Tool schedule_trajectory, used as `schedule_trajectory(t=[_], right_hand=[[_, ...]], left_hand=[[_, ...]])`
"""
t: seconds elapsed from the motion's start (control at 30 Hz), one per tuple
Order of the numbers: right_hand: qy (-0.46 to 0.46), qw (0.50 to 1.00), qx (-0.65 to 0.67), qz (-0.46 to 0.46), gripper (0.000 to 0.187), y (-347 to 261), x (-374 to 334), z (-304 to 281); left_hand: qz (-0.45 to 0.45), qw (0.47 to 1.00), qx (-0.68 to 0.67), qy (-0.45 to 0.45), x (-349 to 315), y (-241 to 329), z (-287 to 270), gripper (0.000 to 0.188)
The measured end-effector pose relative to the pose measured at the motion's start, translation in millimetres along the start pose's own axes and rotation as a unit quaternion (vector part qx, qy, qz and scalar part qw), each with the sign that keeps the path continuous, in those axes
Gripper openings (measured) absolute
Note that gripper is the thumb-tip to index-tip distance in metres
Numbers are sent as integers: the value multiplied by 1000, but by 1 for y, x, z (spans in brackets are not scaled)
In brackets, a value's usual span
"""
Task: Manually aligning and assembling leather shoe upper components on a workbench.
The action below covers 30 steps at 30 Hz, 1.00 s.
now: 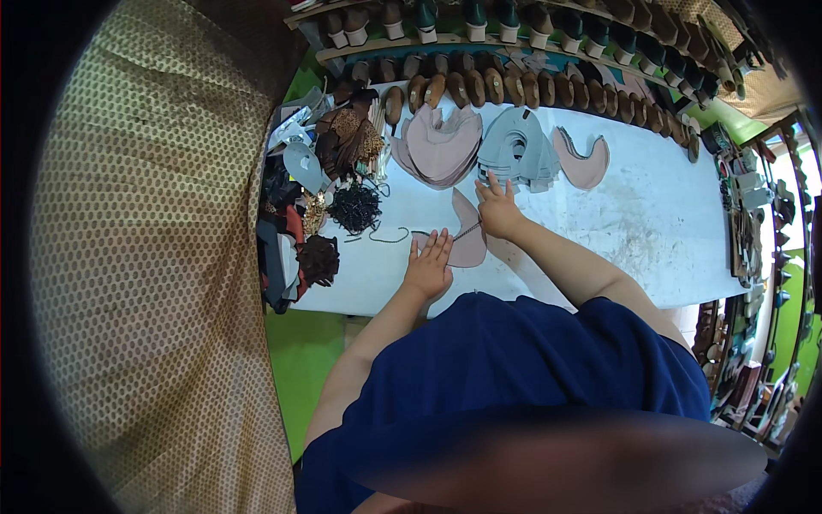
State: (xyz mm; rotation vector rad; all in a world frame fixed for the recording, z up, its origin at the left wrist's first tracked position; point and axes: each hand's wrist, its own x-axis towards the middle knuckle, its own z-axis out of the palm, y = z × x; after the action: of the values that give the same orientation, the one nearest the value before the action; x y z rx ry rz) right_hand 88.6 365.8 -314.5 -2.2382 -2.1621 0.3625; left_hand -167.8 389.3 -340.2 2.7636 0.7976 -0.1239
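Note:
A pink curved shoe-upper piece [468,250] lies flat on the white table in front of me. Across it runs a thin dark braided cord [463,232], and a loose length of similar cord lies to its left. My left hand [430,267] rests on the piece's left side, fingers stretched out over the cord. At the piece's right edge is my right hand [499,211], its fingers spread, close to the cord's right end. Beyond it sit a pile of grey curved pieces [542,170], a pile of pink ones [442,147] and another pink curved piece [586,170].
A tangle of black cord [354,208], brown leather scraps [344,137] and other materials crowd the table's left end. Brown shoe lasts [475,87] line its far edge, below a shelf of heeled shoes. A patterned curtain [163,257] hangs at left.

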Motion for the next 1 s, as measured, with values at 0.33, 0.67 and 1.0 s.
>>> schedule_trajectory(t=[0.33,0.67,1.0], right_hand=[[-15,1000,-1,24,33,1,26,4],[-17,994,63,85,22,-5,11,-1],[142,972,80,-168,16,3,-57,19]], left_hand=[[-26,1000,8,-2,1,5,0,77],[-51,999,8,-18,3,16,-7,80],[-87,993,-43,65,-8,-3,9,76]])
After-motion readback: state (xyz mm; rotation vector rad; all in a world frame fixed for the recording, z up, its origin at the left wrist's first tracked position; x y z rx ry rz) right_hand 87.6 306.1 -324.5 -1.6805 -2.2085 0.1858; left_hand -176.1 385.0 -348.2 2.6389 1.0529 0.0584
